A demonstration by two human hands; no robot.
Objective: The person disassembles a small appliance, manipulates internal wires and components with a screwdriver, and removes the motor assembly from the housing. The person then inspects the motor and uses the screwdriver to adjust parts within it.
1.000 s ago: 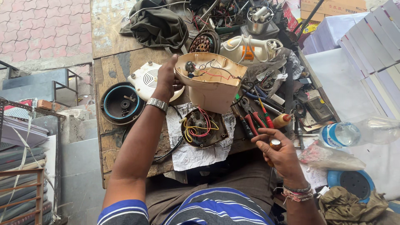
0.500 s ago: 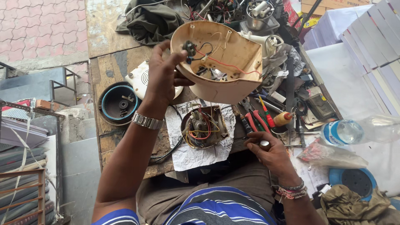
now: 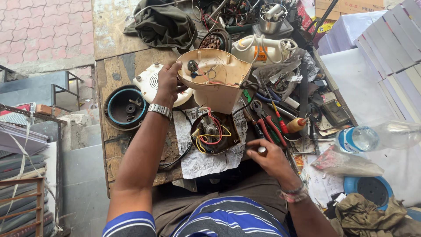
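Wooden worktop [image 3: 115, 66], worn and cluttered, carrying all parts listed; view from above. Cream plastic appliance housing [image 3: 217, 79], hollow side up, tilted, raised above the worktop's middle, wires and small fittings visible inside. Dark cloth [image 3: 164, 24] bunched at the far edge. White iron-like appliance [image 3: 263, 49] near the far edge, just behind the housing. White vented cover [image 3: 151, 81] lying flat left of the housing, partly under the wrist. Black round ring part with blue inner rim [image 3: 126, 106] near the left edge. Crumpled printed paper [image 3: 206, 160] spread at the near edge, bearing the round motor base [image 3: 215, 133] with red and yellow wires, directly below the housing. Clear plastic bottle [image 3: 377, 137] lying on its side off the right edge. Left hand [image 3: 169, 81], wristwatch on the wrist, grip clamped on the housing's left rim, thumb over the edge, fingers beneath. Right hand [image 3: 269, 156] at the near edge, just right of the paper, grip closed on a small pale cylindrical piece [image 3: 262, 150] between thumb and fingertips. Red-handled pliers [image 3: 268, 125] and red-and-green screwdriver [image 3: 280, 120] lying side by side right of the motor base, just beyond the right hand. Orange-handled tool [image 3: 298, 124] just beside them.
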